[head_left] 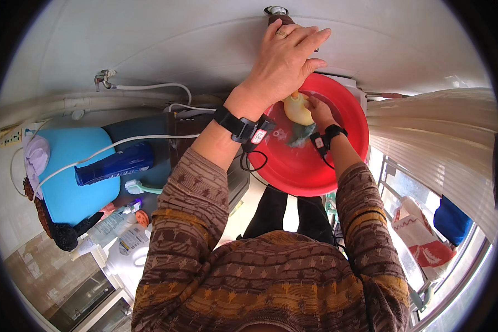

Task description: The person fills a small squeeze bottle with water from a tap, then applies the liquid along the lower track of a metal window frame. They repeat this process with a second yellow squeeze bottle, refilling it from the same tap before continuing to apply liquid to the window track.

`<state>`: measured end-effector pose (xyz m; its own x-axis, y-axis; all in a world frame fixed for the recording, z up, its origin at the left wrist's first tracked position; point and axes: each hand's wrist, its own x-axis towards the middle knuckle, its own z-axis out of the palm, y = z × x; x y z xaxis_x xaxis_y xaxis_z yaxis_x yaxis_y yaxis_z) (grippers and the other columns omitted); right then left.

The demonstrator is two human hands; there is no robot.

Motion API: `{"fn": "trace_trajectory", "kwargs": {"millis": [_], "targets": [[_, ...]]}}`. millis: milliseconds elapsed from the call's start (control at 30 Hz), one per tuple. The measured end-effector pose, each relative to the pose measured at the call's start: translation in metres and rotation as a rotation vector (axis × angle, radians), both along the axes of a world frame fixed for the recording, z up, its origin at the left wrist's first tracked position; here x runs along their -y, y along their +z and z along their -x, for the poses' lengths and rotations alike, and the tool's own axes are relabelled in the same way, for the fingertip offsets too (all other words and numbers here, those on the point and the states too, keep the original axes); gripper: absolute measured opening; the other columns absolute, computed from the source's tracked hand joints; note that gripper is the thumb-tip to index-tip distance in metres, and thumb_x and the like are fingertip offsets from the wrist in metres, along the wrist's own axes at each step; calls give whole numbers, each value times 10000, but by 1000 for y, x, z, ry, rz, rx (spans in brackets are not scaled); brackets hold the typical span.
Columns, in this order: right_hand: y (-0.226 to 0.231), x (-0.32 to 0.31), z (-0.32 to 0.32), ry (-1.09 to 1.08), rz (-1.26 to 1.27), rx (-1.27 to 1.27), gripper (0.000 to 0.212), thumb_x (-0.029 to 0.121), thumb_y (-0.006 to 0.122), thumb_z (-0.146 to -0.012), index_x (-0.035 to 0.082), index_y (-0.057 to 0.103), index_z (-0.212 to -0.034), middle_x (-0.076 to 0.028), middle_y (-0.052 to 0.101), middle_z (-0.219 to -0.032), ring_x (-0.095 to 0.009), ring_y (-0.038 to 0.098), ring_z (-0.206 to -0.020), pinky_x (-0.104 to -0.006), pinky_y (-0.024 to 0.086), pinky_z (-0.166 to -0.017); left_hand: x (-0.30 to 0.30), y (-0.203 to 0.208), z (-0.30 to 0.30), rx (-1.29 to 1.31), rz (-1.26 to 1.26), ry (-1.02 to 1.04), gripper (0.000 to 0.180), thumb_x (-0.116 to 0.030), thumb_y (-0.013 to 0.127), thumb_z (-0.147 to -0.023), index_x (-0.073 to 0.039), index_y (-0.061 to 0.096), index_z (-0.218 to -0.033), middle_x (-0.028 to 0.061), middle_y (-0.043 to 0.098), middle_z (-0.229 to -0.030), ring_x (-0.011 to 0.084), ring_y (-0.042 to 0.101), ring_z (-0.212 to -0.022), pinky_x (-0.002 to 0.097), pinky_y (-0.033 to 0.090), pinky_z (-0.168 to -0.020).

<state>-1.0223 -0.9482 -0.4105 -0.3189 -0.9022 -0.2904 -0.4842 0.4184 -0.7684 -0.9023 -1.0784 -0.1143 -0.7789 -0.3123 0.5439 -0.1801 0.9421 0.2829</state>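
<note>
My left hand (288,58) reaches up to the wall tap (282,18), which has a brown covering. Its fingers stretch to the right over the tap and the thumb stands apart; most of the tap is hidden behind them. Lower and to the right, my right hand (318,110) is inside a red basin (355,130). Its fingers close on the edge of a pale yellow, rounded thing with a narrow top (297,112), just below the left hand. Beside it in the basin lies a grey-blue, soft-looking piece (301,134), perhaps cloth.
A second tap (103,80) with a white hose is on the wall at left. Below it lie a light blue board-like thing (86,188), a dark blue bottle (116,164), a brush (134,187) and a white jug (128,252). A pale curtain (431,133) hangs at right.
</note>
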Motion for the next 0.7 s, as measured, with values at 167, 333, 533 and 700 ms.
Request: {"fn": "trace_trajectory", "kwargs": {"millis": [167, 333, 533, 700], "targets": [[3, 1, 2, 8, -17, -3, 283, 273, 642, -957, 97, 674, -1177, -187, 711, -1080, -388, 661, -1059, -476, 508, -894, 3, 2, 1, 10, -19, -2, 515, -276, 702, -903, -160, 585, -1391, 28, 657, -1301, 266, 574, -1207, 495, 360, -1119], [2, 2, 0, -7, -34, -7, 297, 283, 644, -957, 100, 670, -1190, -184, 711, -1085, -391, 656, -1068, -478, 507, -906, 0, 3, 0, 11, -11, 4, 523, -261, 710, -894, -158, 585, -1391, 27, 658, -1301, 266, 582, -1196, 494, 361, -1121], [2, 1, 1, 15, -52, -11, 319, 292, 645, -958, 104, 671, -1213, -183, 708, -1112, -386, 651, -1090, -473, 504, -926, -1, 3, 0, 6, -19, 1, 521, -260, 708, -894, -161, 585, -1391, 25, 662, -1296, 264, 579, -1203, 498, 362, -1121], [3, 2, 1, 25, -51, -12, 332, 296, 643, -960, 98, 669, -1224, -185, 707, -1120, -382, 650, -1096, -471, 501, -933, 0, 2, -1, 6, -34, -7, 515, -250, 703, -898, -161, 584, -1391, 23, 665, -1288, 266, 579, -1204, 504, 364, -1119]]}}
